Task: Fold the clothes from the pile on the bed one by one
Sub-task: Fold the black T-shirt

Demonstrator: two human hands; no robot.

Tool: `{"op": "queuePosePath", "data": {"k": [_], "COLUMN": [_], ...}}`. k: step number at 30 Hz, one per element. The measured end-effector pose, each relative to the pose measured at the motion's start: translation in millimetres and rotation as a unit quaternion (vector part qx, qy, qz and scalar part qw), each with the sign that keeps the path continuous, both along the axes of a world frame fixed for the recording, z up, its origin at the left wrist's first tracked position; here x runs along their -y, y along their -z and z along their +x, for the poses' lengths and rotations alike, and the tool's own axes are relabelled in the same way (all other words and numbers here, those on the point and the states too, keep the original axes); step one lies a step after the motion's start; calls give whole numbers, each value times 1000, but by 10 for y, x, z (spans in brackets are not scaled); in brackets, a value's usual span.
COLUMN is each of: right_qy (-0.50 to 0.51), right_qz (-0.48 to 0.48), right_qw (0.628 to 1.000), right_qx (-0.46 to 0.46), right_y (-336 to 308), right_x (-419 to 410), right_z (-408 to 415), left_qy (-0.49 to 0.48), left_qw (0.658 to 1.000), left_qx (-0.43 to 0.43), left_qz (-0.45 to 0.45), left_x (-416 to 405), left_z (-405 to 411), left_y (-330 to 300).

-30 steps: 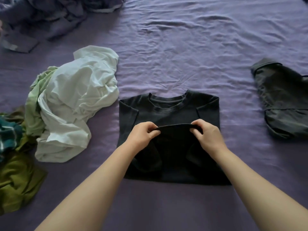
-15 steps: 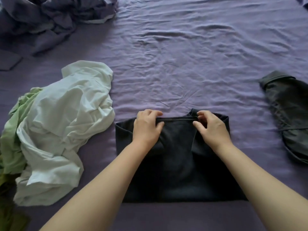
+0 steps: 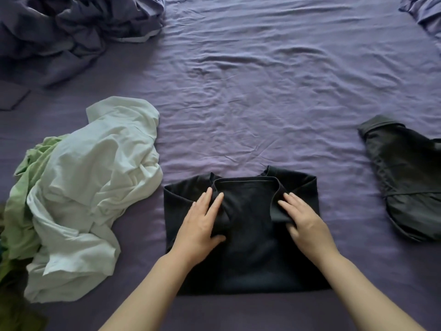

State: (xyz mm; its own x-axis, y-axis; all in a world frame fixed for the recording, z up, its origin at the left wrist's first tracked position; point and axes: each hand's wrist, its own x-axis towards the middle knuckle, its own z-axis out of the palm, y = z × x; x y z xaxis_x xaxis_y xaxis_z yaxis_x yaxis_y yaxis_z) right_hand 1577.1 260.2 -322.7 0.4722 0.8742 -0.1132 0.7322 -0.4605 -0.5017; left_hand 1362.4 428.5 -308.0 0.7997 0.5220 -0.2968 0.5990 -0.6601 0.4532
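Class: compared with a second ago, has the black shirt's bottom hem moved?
Yes. The hem has been carried up to the shirt's collar, away from the person.

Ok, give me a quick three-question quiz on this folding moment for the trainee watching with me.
1. True or false: both hands lie flat on the black T-shirt.
2. Which garment tops the unfolded pile at the person's left? A) white garment B) red towel C) striped sock
3. Fill in: the dark folded garment lies to the person's ____.

Key:
1. True: left hand and right hand press it with straight fingers.
2. A, the white garment, over a green one.
3. Right, apart on the purple sheet.
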Motion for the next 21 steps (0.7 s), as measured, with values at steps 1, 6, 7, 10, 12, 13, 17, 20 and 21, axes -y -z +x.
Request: {"op": "queuePosePath", "data": {"k": [1, 6, 7, 10, 12, 13, 17, 20, 21], "right_qy": [28, 164, 189, 255, 271, 269, 287, 279, 274], "right_qz": [20, 36, 47, 74, 74, 72, 67, 68, 70], "right_qw": [999, 982, 976, 960, 957, 958, 954, 955, 956], "right_qx": [-5, -91, -92, -86, -76, -60, -63, -75, -84], "right_y": [-13, -284, -333, -334, -246, -193, -96, -39, -22], "right_x": [-53, -261, -280, -312, -314, -311, -271, -224, -212], "right_z": [36, 212, 260, 467, 598, 648, 684, 705, 727], "left_qy": [-28, -211, -253, -387, -427, -433, -361, -191, -151], "left_qw": [999, 969, 959, 912, 897, 896, 905, 944, 957], "left_qx": [46, 129, 126, 139, 113, 89, 49, 121, 131], "left_qz": [-3, 13, 6, 7, 24, 47, 219, 240, 211], "left_x": [-24, -205, -258, -468, -565, -581, -376, -62, 11], "left_z": [14, 119, 144, 191, 206, 217, 389, 742, 883], "left_y": [-7, -189, -231, -305, -289, -278, -159, -40, -14]}}
